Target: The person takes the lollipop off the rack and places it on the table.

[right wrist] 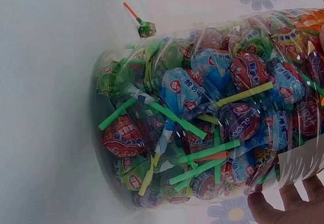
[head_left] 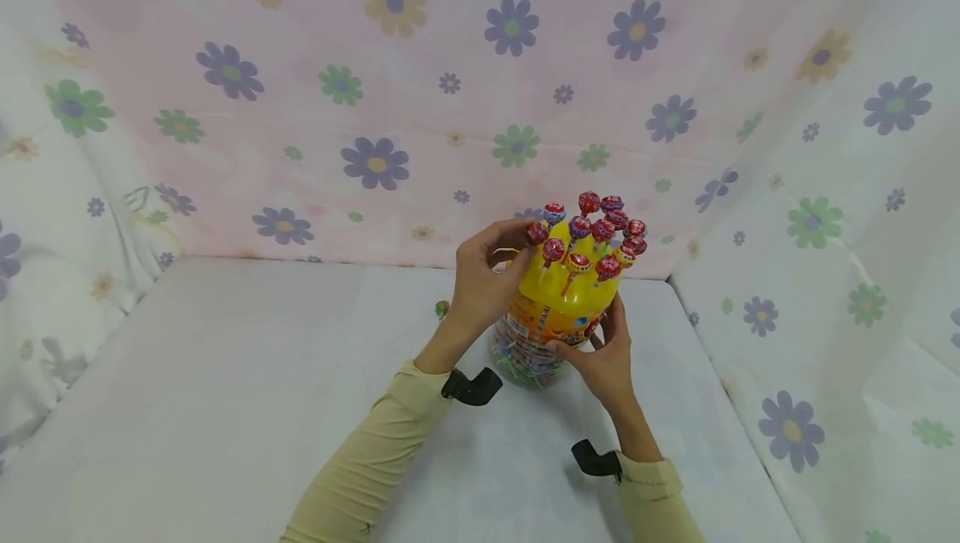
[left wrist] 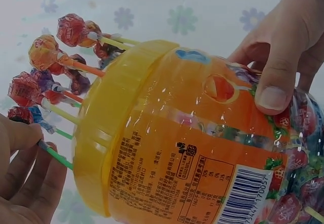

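Jar point(head_left: 558, 322) is on the table, right of ctr & toward the back; can't tell for sure if it leans. Clear plastic body full of wrapped lollies, so prob. fairly heavy, w/ thin walls that may flex a bit & feel slick; best hold = wide grip round the mid-body. Yellow lid point(head_left: 576, 300) looks stiffer, w/ a bunch of upright lollies point(head_left: 578, 227) on top; poor place to grab, b/c sticks could bend or pop out.

Pinched lolly point(head_left: 537, 232) is at the lid's left side, its green stick point(left wrist: 62, 159) meeting the lid; can't see how deep it goes. Light, hard head, crinkly wrapper prob. slippery; thin stick, so hold low & push/pull straight.

L hand point(head_left: 489, 276) pinches that lolly btwn thumb & fingers. R hand point(head_left: 609, 358) grips the jar's right side, thumb on the near face, fingers curled round it, a decent brace.

Loose lolly point(head_left: 442, 308) lies on the table, left of the jar & well apart from the lid; a left swing could knock it. Table point(head_left: 285, 385) gives most room left & toward the person; back cloth point(head_left: 427, 102) & right cloth point(head_left: 847, 310) limit reach there.
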The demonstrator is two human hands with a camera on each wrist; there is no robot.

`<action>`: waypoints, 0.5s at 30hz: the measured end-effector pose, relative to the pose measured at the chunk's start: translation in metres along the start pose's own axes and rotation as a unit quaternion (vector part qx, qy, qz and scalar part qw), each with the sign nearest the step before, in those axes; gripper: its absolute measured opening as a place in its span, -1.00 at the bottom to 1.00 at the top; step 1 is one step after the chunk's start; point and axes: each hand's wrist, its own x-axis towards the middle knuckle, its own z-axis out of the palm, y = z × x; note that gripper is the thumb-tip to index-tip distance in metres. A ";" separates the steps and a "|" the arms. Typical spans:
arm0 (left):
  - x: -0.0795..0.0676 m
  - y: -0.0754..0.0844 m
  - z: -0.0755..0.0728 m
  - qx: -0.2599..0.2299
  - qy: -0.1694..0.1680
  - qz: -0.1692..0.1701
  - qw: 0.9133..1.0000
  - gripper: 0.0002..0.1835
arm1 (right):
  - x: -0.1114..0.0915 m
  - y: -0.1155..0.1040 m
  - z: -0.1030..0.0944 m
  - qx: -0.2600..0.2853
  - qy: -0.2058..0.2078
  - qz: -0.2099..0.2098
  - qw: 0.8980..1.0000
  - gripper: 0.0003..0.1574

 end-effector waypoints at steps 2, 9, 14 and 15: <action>0.001 0.002 0.000 -0.001 0.003 0.004 1.000 -0.71 | 0.000 0.000 0.000 0.001 0.001 0.001 1.000 0.25; 0.008 0.016 -0.002 -0.009 0.004 0.019 1.000 -0.71 | -0.001 -0.002 0.001 0.004 0.001 0.005 1.000 0.25; 0.005 0.020 -0.005 -0.006 0.013 0.004 1.000 -0.70 | 0.000 -0.002 0.001 0.002 0.000 0.002 1.000 0.25; 0.004 0.021 -0.006 -0.006 0.014 0.001 1.000 -0.70 | 0.000 -0.002 0.001 0.002 -0.001 0.002 1.000 0.25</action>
